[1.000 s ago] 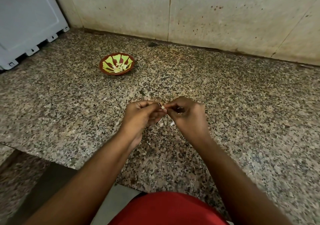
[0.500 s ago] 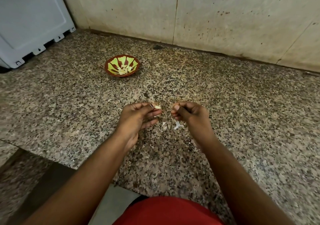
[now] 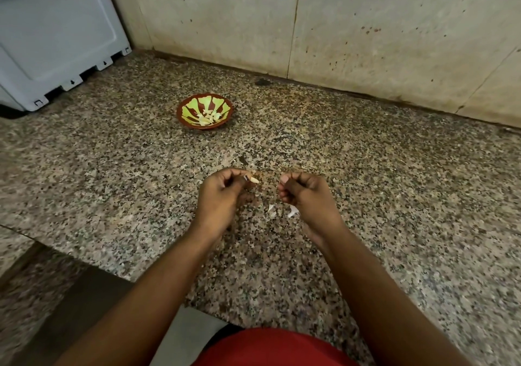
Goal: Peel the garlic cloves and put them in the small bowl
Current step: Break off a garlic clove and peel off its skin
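My left hand (image 3: pixel 224 196) pinches a small pale garlic clove (image 3: pixel 254 179) between thumb and forefinger, just above the granite counter. A hand's width to its right, my right hand (image 3: pixel 306 196) is curled with fingers closed; whether a scrap of skin is in it I cannot tell. White bits of garlic skin (image 3: pixel 272 210) lie on the counter between and under the hands. The small red bowl with a green pattern (image 3: pixel 184 110) stands farther back and to the left, holding several peeled cloves (image 3: pixel 208 118).
The speckled granite counter (image 3: pixel 394 196) runs to a stained beige wall (image 3: pixel 338 27) at the back. A pale grey plastic crate (image 3: pixel 50 32) stands at the back left. The counter's front edge drops off at lower left, near my red clothing (image 3: pixel 270 348).
The hands were joined over the clove; they have pulled apart. The left hand keeps the clove, and skin scraps have dropped onto the counter.
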